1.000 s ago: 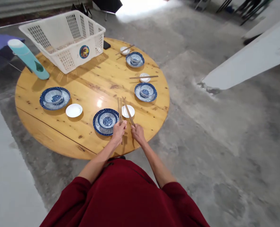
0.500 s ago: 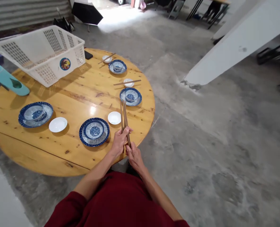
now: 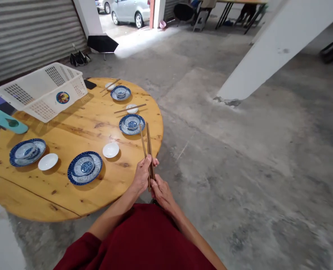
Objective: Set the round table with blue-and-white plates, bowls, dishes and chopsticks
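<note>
At the near right edge of the round wooden table (image 3: 70, 137), brown chopsticks (image 3: 149, 144) are held up by both hands. By the left hand (image 3: 142, 174) they are clasped below the middle, its fingers curled closed and its thumb laid along them. By the right hand (image 3: 161, 190), also closed, the lower ends are gripped between thumb and fingers. The chopsticks are slender and straight, with their upper tips pointed forward; one is splayed to the left, while the others are lined up closely. Their exact number cannot be told. To their left, a white dish (image 3: 110, 150) and a blue-and-white plate (image 3: 97, 170) bearing a bowl (image 3: 83, 165) are set.
</note>
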`<state>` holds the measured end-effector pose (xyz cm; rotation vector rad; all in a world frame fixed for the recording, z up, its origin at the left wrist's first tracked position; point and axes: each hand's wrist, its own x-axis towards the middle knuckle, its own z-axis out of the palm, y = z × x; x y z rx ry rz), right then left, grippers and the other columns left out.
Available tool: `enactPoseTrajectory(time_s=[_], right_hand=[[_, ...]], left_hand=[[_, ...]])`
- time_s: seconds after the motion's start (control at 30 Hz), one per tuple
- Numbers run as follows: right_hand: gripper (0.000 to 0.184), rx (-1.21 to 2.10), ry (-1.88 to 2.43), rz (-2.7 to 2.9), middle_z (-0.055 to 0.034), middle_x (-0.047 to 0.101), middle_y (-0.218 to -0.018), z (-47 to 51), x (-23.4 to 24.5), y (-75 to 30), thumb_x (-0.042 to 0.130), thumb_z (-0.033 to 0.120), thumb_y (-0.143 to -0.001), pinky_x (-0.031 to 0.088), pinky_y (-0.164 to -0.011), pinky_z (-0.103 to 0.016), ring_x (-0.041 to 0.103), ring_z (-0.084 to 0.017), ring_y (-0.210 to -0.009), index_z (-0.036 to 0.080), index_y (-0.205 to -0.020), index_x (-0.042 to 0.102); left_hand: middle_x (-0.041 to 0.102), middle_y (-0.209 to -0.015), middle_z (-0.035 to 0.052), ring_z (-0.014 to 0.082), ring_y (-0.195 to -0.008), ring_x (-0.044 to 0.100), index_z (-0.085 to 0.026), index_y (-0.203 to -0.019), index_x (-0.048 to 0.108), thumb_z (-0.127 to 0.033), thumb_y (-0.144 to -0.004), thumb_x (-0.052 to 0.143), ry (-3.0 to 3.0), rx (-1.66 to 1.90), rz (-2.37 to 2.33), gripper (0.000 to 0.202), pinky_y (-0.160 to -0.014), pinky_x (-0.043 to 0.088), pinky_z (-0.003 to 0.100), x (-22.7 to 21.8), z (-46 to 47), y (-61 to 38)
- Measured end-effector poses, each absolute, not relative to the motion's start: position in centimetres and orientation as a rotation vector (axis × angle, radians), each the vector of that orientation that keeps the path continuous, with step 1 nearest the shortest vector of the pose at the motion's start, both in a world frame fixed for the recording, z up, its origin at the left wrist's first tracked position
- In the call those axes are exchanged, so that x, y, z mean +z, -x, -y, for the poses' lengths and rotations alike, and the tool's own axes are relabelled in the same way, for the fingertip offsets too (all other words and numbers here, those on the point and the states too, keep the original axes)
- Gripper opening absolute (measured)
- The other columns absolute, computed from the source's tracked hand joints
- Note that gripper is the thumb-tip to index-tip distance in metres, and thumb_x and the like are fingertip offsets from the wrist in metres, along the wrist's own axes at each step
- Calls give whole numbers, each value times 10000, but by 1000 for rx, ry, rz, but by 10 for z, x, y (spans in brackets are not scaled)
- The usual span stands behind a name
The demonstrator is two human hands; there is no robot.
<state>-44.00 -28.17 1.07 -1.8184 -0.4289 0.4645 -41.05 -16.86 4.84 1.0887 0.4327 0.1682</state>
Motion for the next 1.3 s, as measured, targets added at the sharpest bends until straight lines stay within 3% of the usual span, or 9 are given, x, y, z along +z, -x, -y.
enactPoseTrajectory(time_s=[0.23, 0.5, 0.73, 0.93, 1.03, 1.17, 1.3], right_hand=[[339, 491, 1726, 283, 43, 570, -629, 358, 12, 410, 442, 568, -950, 396, -535, -253, 524, -131, -512, 253, -825, 438], [263, 418, 1838, 355, 10, 593, -625, 387, -7, 375, 354, 448, -1005, 421, -578, -310, 570, -182, -547, 251, -896, 489], [312, 481, 1823, 358, -7, 598, -650, 392, -35, 312, 355, 471, -1028, 390, -492, -326, 533, -184, -518, 232, -1064, 551], [304, 688, 1789, 482, 26, 555, -631, 369, -25, 228, 366, 490, -1032, 377, -477, -279, 481, -141, -494, 235, -930, 494], [284, 810, 1813, 635, 20, 576, -637, 349, -15, 182, 363, 457, -1034, 394, -494, -295, 502, -158, -495, 224, -1028, 525], [331, 949, 1831, 819, 1, 620, -664, 321, -15, 130, 356, 420, -1029, 422, -521, -324, 557, -194, -516, 205, -1216, 524], [304, 1001, 1839, 935, -23, 660, -714, 298, -15, 103, 364, 371, -1021, 462, -575, -329, 615, -209, -580, 211, -1212, 539]], left_hand=[[635, -767, 36, 137, -710, 534, -168, -704, 634, -739, -780, 725, -1153, 118, -333, 583, -736, 461, 277, 41, 246, 374], [654, -765, 36, 105, -633, 559, -158, -739, 620, -715, -781, 741, -1130, -27, -350, 571, -619, 446, 228, 41, 272, 343], [540, -615, -45, 80, -504, 476, -164, -909, 624, -662, -753, 798, -923, -231, -275, 550, -512, 374, 210, 24, 262, 279], [412, -520, -85, 47, -455, 323, -160, -841, 634, -612, -777, 794, -807, -159, -311, 484, -532, 325, 210, 24, 226, 214], [350, -473, -104, 40, -432, 240, -165, -811, 625, -616, -772, 794, -795, -53, -373, 483, -503, 268, 211, 23, 206, 186], [352, -449, -100, 44, -411, 238, -165, -793, 627, -661, -802, 738, -792, 102, -475, 508, -473, 253, 214, 16, 183, 157], [363, -439, -96, 45, -389, 264, -161, -781, 630, -675, -819, 714, -746, 213, -557, 522, -442, 258, 208, 12, 167, 140]])
